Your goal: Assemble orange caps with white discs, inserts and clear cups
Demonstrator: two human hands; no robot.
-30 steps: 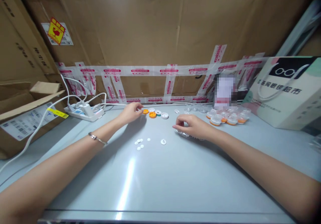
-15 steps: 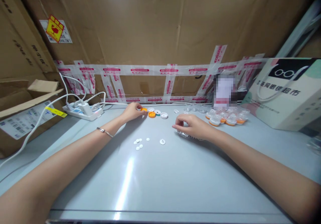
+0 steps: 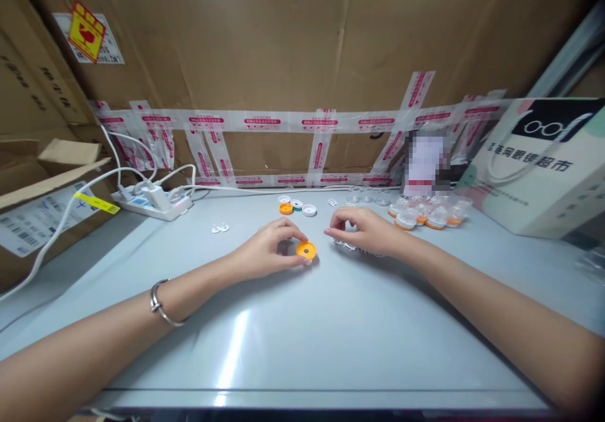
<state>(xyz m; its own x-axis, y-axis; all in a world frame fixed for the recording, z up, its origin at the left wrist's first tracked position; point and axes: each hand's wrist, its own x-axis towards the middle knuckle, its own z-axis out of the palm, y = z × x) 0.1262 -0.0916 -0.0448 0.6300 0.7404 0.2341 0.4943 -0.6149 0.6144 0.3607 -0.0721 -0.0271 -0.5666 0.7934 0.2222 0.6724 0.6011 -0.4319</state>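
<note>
My left hand is closed in a pinch on a round orange cap with a dark hole in its middle. The cap is held low over the table's middle, and a bit of white shows under its edge. To its right, my right hand is closed, fingers curled toward the thumb; what it grips, if anything, is hidden. Small white plastic pieces lie beneath that palm, partly covered. Behind the hands, another orange cap sits among white caps and a white-and-green cap.
Two small white discs lie left of my left hand. Clear domed containers with orange bases cluster back right, before a paper bag. A power strip with white cables and an open carton stand left.
My left hand took the leftmost orange cap from the back row and brought it forward and right to where the white pegged disc lay. My right hand stayed nearly still. The view shifted slightly.
</note>
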